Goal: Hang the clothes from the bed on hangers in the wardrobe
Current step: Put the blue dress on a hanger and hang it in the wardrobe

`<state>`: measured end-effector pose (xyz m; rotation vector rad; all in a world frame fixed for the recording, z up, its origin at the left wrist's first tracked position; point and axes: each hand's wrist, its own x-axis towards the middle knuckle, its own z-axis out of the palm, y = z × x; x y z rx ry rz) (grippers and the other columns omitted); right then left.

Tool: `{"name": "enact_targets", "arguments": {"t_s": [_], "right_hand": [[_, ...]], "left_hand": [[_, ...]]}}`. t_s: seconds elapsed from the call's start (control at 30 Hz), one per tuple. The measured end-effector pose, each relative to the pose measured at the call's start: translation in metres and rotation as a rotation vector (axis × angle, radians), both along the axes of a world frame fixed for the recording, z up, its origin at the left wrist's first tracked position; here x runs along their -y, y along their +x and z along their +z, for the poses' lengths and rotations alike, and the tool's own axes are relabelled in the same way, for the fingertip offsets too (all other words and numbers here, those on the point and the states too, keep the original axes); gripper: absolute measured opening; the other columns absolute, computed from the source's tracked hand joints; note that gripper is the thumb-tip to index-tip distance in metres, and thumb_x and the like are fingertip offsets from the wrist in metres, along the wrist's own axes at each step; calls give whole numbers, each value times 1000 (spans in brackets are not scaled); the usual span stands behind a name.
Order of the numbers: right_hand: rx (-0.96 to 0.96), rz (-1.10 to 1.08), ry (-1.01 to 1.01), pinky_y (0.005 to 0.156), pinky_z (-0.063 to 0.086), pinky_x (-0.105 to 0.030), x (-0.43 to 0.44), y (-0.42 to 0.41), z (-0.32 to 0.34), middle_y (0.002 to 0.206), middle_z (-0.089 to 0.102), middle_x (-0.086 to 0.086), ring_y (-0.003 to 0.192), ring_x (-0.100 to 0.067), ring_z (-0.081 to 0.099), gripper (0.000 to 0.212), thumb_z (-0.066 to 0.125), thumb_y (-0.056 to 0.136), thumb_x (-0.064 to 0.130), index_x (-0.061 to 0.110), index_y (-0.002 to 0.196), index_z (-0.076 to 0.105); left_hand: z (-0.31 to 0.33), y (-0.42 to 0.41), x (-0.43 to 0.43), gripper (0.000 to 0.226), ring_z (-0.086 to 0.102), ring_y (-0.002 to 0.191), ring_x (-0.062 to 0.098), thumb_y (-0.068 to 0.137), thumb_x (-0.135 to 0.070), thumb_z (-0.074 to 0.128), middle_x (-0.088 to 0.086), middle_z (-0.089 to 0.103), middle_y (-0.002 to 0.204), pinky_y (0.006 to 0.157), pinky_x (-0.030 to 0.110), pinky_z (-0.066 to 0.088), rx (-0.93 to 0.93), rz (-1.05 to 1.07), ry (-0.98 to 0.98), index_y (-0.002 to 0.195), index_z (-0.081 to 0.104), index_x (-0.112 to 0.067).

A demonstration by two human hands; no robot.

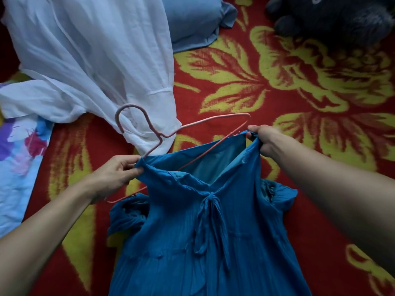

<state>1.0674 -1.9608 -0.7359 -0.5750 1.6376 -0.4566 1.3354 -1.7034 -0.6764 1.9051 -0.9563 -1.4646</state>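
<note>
Red floral bedspread, two hands, one blue dress, one pink hanger

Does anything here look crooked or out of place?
Yes: the pink hanger sits askew in the blue dress. One arm pokes out below the left hand, the other sticks out past the neckline, near the right hand. Both hands grip the neckline.

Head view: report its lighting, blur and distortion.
Head view: dim, even light with no glare; the blue dress and pink hanger are sharp; the dark plush toy at top right is murky and soft; the patterned cloth at left looks slightly blurred; wide-angle stretch enlarges both forearms near the edges.
</note>
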Motion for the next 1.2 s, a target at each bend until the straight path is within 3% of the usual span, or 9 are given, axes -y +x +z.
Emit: {"name": "enact_targets", "arguments": {"t_s": [0.17,0.3,0.4,0.57,0.7,0.83,0.9,1.0,1.2], "right_hand": [[-180,94,-151,53,57,-26,-4,8,1,75,70,-13,51,-17,63,12,66,81,-8,2,75,68],[-1,3,-84,52,55,-28,-5,8,10,66,65,-9,45,-15,57,13,64,84,-8,0,74,67],[10,112,-114,50,52,-20,-7,6,16,78,68,-9,57,-14,61,8,70,84,0,4,77,71],[101,311,-138,51,53,-22,-23,23,29,85,67,-12,66,-17,62,12,60,90,-1,5,87,70],[-432,1091,-374,83,56,-35,-30,27,29,109,68,-7,98,-22,63,35,45,91,3,14,110,72],[-800,1385,-692,96,44,-44,-28,32,41,124,58,-3,115,-27,51,31,49,94,26,29,120,65],[-673,1396,-763,97,44,-43,-23,38,43,121,60,0,114,-23,54,32,53,94,35,28,125,61],[-420,1291,-764,81,54,-43,-15,43,50,88,68,4,89,-20,64,21,59,93,39,23,100,71],[-261,1189,-868,56,42,-31,-19,41,87,64,58,1,58,-9,50,29,60,94,31,9,76,67]], "left_hand": [[1,0,-2,29,38,80,19,95,-11,53,20,68,102,63,30,28,-70,14,-27,112,69,-28],[2,-1,-3,25,51,59,-5,95,-4,51,-12,70,73,59,20,36,-23,-70,35,101,71,-17],[-5,2,-6,26,66,89,-2,94,1,51,-8,75,94,73,7,45,22,-183,98,102,71,-14],[-26,-1,3,20,58,89,12,94,-2,54,5,71,98,80,29,44,141,-240,69,99,70,-12],[-41,-18,32,20,47,69,11,92,-3,55,-7,56,68,64,27,38,270,-78,-63,82,66,-16],[-56,-36,67,10,48,62,15,90,-8,58,4,54,67,61,30,40,399,51,-138,93,64,-15],[-62,-39,83,19,43,57,15,87,-6,59,1,47,62,58,30,37,424,93,-186,103,60,-18],[-61,-38,99,36,41,57,15,85,-4,57,-2,42,62,58,30,38,417,92,-223,112,60,-27],[-4,-20,94,9,47,62,13,81,-26,60,-3,54,63,57,27,38,425,3,-261,82,65,-33]]}}
